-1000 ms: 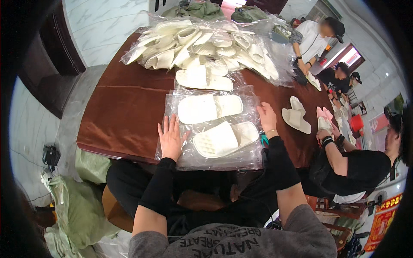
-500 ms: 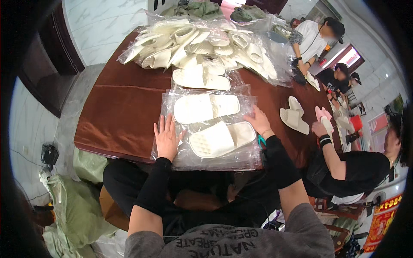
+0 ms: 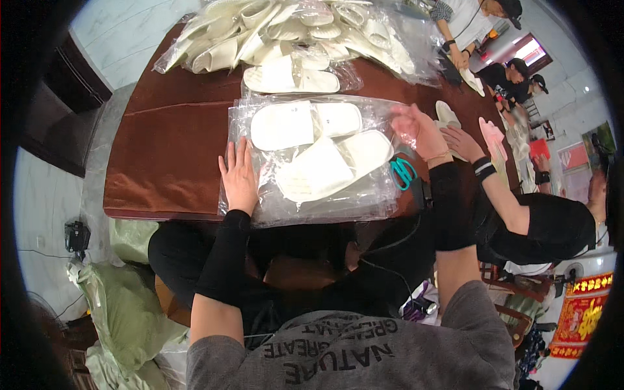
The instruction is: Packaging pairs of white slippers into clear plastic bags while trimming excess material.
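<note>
Pressing flat, left hand fingers spread on plastic bag; right hand pinches its corner.

Bare brown tablecloth lay open left of the clear plastic bags of white slippers. Ahead, a heap of bagged white slippers blocked the far edge. Teal-handled scissors and a neighbour's forearm crowded the right.
</note>
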